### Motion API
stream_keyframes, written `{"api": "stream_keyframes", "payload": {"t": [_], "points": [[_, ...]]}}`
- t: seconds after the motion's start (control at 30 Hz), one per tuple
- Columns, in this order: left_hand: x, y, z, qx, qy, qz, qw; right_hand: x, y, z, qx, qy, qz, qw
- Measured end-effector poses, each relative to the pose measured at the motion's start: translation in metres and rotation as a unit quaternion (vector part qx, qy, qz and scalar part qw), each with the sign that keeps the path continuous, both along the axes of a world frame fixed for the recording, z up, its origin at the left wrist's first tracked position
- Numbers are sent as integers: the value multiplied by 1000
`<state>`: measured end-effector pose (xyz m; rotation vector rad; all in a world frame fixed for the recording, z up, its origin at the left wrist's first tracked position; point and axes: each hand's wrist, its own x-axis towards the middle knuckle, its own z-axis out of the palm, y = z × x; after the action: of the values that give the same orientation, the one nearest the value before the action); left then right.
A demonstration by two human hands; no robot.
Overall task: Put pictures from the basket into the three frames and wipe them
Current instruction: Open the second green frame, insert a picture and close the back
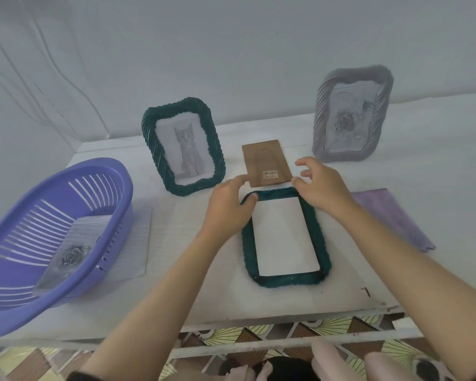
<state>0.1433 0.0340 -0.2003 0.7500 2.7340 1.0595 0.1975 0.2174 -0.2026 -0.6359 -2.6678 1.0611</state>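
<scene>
A dark green frame (322,243) lies face down on the white table, with a white sheet (285,237) in its opening. My left hand (227,206) rests on the frame's top left corner, fingers relaxed. My right hand (323,187) hovers over the top right corner, fingers spread and loosely curled, holding nothing. Just beyond both hands lies the brown backing board (267,163). A second green frame (183,145) with a cat picture stands upright behind. A grey frame (352,114) with a rose picture stands at the back right. The purple basket (52,229) at the left holds a rose picture (70,253).
A purple cloth (390,215) lies flat to the right of the lying frame. A lined paper sheet (134,243) sticks out from under the basket. The table's front edge (259,320) runs just below the frame, with patterned floor beneath. A white wall rises behind.
</scene>
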Motion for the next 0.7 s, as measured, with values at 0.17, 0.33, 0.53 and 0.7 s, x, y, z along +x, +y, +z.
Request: {"api": "stream_keyframes", "payload": {"t": [0.17,0.33,0.53,0.7], "points": [[-25,32,3,-59,-105,-18,993,-29,1,-3,16,-48,-5,999],[-28,44,-4,-11,-147,-32,989,-33,-7,-5,-9,-4,-8,1000],[-27,45,4,180,-263,39,947,-44,-5,0,-242,67,-95,963],[-28,44,6,249,-213,99,939,-49,-1,9,-332,148,-108,925]]}}
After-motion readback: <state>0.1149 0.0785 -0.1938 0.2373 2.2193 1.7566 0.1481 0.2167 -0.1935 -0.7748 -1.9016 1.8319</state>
